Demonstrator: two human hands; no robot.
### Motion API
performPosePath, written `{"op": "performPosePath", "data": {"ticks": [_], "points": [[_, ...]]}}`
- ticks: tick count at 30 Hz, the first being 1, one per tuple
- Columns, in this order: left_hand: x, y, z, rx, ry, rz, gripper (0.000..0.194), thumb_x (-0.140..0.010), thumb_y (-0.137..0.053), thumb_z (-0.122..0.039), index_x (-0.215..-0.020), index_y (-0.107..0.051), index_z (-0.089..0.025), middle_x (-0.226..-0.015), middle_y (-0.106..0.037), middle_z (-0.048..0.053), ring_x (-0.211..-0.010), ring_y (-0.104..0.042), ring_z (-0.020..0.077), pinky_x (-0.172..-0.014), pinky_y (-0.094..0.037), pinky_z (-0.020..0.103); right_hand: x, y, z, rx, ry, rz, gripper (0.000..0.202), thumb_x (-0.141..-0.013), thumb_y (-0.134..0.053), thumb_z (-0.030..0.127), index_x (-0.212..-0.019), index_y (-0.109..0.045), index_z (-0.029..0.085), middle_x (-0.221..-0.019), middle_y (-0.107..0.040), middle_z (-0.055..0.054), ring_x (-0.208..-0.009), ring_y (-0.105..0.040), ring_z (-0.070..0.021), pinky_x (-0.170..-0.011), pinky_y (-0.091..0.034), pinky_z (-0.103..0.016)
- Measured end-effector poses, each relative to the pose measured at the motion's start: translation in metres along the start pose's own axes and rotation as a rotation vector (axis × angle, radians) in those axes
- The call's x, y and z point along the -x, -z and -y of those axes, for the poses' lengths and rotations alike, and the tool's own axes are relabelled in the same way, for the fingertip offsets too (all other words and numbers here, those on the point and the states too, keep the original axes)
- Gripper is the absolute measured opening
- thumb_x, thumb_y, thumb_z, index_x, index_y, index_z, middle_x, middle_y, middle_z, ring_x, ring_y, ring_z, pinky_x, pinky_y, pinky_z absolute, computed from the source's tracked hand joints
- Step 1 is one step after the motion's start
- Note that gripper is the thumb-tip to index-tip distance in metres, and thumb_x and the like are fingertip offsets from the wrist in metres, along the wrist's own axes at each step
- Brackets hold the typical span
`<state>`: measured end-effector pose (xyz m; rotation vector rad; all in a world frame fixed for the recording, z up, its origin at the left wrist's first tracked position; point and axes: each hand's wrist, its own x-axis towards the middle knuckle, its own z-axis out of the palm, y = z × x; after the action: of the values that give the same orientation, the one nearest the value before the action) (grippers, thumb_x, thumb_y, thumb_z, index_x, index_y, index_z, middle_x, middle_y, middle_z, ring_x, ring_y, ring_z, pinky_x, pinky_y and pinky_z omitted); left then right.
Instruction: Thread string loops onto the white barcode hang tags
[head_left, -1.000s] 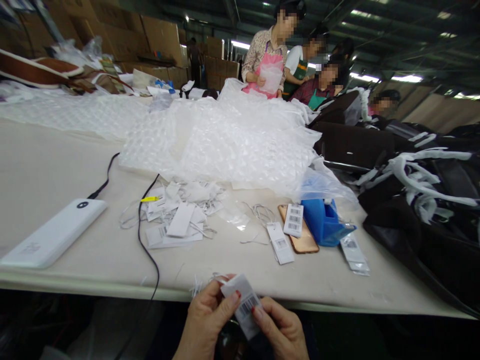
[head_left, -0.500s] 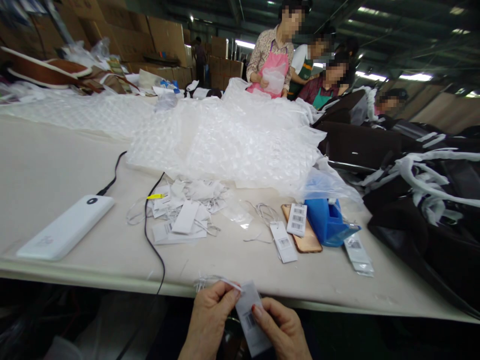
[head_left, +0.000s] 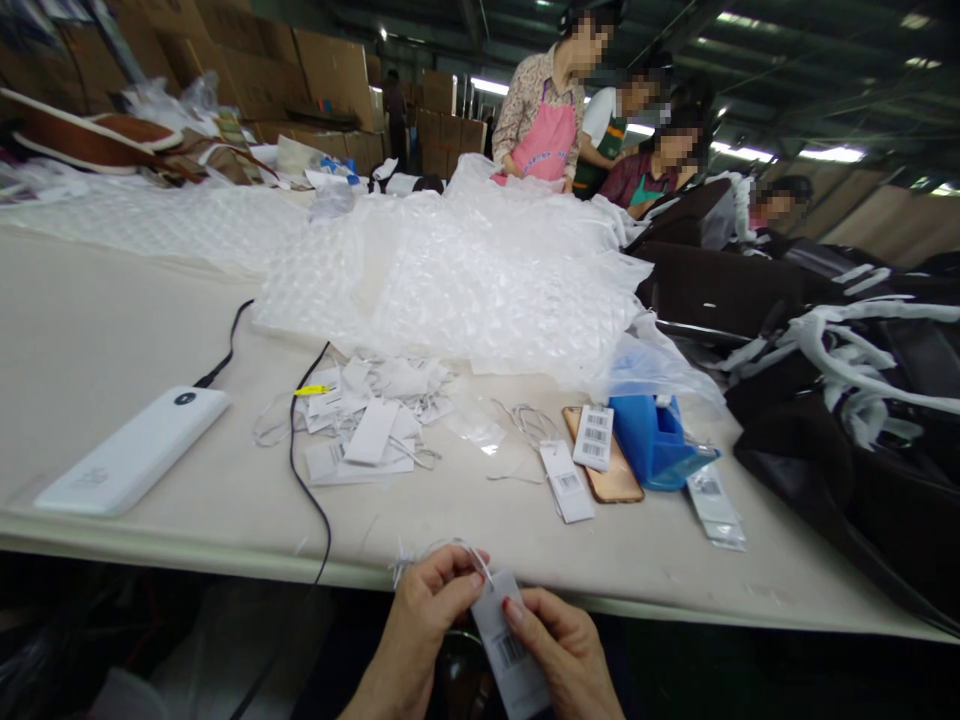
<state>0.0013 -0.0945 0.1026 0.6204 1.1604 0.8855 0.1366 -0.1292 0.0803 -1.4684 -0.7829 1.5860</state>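
Note:
In front of the table's near edge I hold a white hang tag (head_left: 504,640) with a barcode. My right hand (head_left: 566,645) is closed on its right side, thumb on the face. At the tag's upper left, the closed fingers of my left hand (head_left: 435,615) pinch at its thin white string (head_left: 474,553), which runs from the tag's top over the fingers. A bunch of string ends shows beside the left hand. Farther in lie a pile of tags (head_left: 371,430) and another barcode tag (head_left: 568,482) with its looped string.
A gold phone (head_left: 619,478) with a barcode tag (head_left: 594,438) on it lies beside a blue tape dispenser (head_left: 649,445). Bagged tags (head_left: 716,508), a white power bank (head_left: 131,450), a black cable (head_left: 300,478), bubble wrap (head_left: 450,280) and dark bags (head_left: 810,450) surround them. Several people stand beyond.
The tag has dropped slightly and its string now arches above my left fingers, where it lay flatter before. Across the table, the person in the pink apron has lowered a hand.

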Motion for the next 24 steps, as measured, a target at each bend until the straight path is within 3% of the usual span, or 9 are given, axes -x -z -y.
{"op": "performPosePath", "data": {"ticks": [4,8,15,24], "points": [[-0.005,-0.001,-0.001,-0.041,-0.028,-0.002,0.017,-0.060,-0.069,-0.029,-0.066,-0.065,-0.014,-0.065,-0.062,0.000,-0.066,-0.051,0.0145,-0.064,-0.037,0.025,0.000,-0.001,-0.003,-0.014,-0.010,-0.018,0.039,-0.061,-0.069,0.052,-0.062,-0.067,0.013,-0.048,-0.049,0.002,-0.048,-0.036,-0.0089,-0.048,-0.025,-0.022],[-0.010,-0.004,0.004,-0.104,-0.021,-0.037,0.020,-0.062,-0.067,-0.032,-0.055,-0.059,-0.015,-0.053,-0.053,-0.003,-0.057,-0.045,0.0122,-0.057,-0.035,0.025,-0.001,-0.002,-0.007,-0.025,-0.034,-0.016,0.041,-0.060,-0.070,0.054,-0.062,-0.066,0.013,-0.047,-0.048,0.002,-0.047,-0.036,-0.0090,-0.046,-0.025,-0.022],[-0.013,0.000,0.005,-0.143,0.016,0.009,0.024,-0.066,-0.063,-0.037,-0.059,-0.060,-0.014,-0.055,-0.054,-0.002,-0.057,-0.044,0.0121,-0.055,-0.034,0.025,-0.001,-0.003,-0.012,-0.097,-0.088,-0.029,0.040,-0.058,-0.072,0.053,-0.063,-0.067,0.013,-0.047,-0.053,0.001,-0.044,-0.040,-0.0090,-0.046,-0.028,-0.021],[-0.014,0.004,0.008,-0.223,-0.009,-0.018,0.028,-0.066,-0.062,-0.040,-0.054,-0.055,-0.016,-0.047,-0.044,-0.006,-0.047,-0.035,0.0089,-0.045,-0.025,0.022,-0.002,-0.005,-0.013,-0.174,-0.127,-0.044,0.040,-0.056,-0.074,0.051,-0.064,-0.067,0.013,-0.047,-0.056,0.001,-0.042,-0.041,-0.0080,-0.045,-0.027,-0.020]]}}
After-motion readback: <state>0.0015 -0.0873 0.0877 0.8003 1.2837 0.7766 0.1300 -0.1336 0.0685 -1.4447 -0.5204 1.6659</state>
